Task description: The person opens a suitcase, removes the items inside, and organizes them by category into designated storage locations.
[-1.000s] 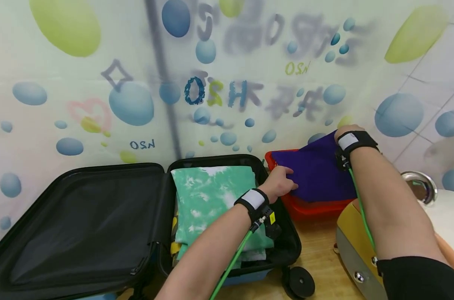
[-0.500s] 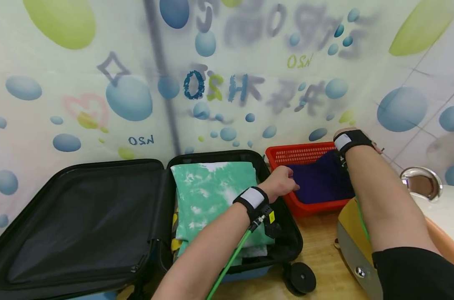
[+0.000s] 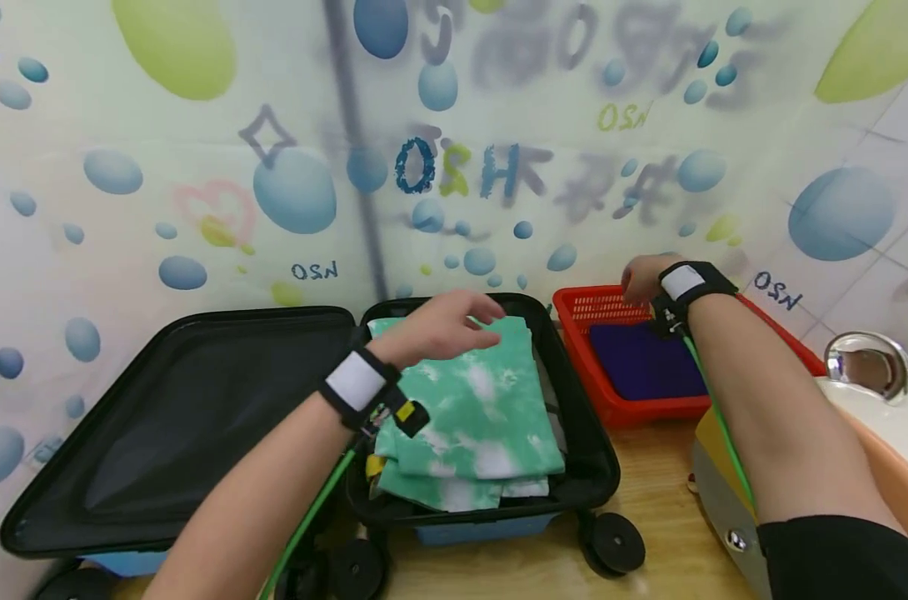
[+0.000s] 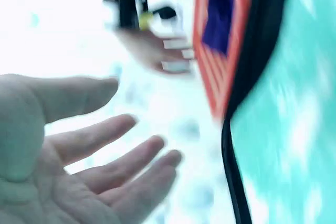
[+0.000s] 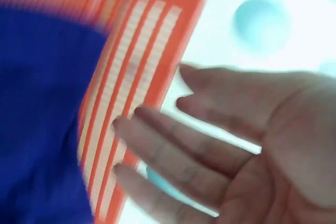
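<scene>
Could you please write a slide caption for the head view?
Left hand above green cloth in an open suitcase; right hand by a red basket holding indigo cloth.

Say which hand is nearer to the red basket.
Right. The right hand is by the far rim of the red basket; the left hand is above the green cloth in the suitcase, to the basket's left.

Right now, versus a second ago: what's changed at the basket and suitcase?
The purple cloth, held up by the right hand a second ago, has been let go and lies down in the red basket. The right hand has shifted left along the basket's back. The left hand has moved left from the cloth's edge to over the suitcase.

Unchanged: suitcase open, green cloth inside.
</scene>
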Action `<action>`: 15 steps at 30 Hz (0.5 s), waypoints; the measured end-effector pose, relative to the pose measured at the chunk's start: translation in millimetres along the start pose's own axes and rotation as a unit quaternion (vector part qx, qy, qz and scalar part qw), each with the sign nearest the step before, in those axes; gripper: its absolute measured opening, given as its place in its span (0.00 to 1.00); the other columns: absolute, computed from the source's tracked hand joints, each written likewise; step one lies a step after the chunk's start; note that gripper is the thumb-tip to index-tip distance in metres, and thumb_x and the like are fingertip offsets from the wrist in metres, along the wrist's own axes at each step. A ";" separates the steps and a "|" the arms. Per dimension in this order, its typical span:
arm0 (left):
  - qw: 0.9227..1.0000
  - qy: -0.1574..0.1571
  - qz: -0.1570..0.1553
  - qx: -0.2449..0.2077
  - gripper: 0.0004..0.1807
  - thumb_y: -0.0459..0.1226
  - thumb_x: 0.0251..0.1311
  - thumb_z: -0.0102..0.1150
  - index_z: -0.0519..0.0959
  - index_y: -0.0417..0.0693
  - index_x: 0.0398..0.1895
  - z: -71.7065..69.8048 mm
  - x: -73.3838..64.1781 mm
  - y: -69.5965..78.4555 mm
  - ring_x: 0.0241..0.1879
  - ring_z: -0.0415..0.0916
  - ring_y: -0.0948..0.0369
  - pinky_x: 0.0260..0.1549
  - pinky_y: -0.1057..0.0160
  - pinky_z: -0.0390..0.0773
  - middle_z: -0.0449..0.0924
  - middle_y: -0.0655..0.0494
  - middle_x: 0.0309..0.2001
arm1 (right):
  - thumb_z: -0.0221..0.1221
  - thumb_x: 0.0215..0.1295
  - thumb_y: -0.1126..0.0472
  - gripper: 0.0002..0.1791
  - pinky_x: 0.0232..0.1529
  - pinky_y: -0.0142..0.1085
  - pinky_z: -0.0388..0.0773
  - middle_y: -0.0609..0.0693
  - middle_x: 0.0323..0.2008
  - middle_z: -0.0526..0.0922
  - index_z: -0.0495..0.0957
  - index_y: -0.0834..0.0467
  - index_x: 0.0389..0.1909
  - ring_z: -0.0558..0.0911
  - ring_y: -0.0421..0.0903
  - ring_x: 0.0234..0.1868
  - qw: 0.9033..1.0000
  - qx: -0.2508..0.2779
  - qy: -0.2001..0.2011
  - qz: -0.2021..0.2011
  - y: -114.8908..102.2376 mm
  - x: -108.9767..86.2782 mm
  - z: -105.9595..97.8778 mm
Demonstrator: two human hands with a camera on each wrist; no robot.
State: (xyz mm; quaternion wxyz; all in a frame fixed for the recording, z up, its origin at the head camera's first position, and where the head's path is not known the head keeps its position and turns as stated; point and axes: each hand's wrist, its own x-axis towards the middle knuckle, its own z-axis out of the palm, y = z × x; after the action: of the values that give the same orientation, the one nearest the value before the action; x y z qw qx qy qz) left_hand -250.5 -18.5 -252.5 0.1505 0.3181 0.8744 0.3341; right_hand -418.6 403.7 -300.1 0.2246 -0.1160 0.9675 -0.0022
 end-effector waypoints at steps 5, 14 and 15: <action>0.996 -0.031 -0.047 0.071 0.24 0.43 0.71 0.54 0.72 0.44 0.66 -20.8 -38.9 -45.3 0.62 0.75 0.48 0.55 0.52 0.78 0.74 0.41 0.64 | 0.56 0.70 0.62 0.16 0.37 0.44 0.84 0.67 0.39 0.84 0.76 0.72 0.50 0.85 0.55 0.33 0.988 0.099 0.112 -0.019 -113.5 -43.5 -11.8; 0.981 -0.092 -0.117 0.126 0.28 0.47 0.69 0.56 0.70 0.43 0.67 -2.7 -62.1 -68.0 0.56 0.77 0.52 0.51 0.55 0.77 0.72 0.44 0.66 | 0.54 0.74 0.59 0.19 0.47 0.46 0.83 0.68 0.56 0.79 0.74 0.68 0.57 0.82 0.60 0.51 0.981 0.131 0.072 -0.127 -201.6 -28.7 -2.4; 0.979 -0.096 -0.122 0.132 0.28 0.47 0.69 0.56 0.70 0.44 0.68 0.2 -63.1 -68.3 0.55 0.77 0.53 0.51 0.55 0.76 0.71 0.45 0.66 | 0.54 0.74 0.58 0.21 0.49 0.47 0.82 0.68 0.59 0.77 0.73 0.68 0.59 0.81 0.61 0.54 0.981 0.124 0.062 -0.134 -205.8 -24.9 1.4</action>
State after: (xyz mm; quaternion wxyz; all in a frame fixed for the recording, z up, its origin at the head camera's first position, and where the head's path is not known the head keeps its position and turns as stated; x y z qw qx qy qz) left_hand -234.1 -99.1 -295.8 0.2301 0.2569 0.9244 0.1627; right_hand -350.3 209.2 -279.0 0.1741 -0.2152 0.9476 -0.1594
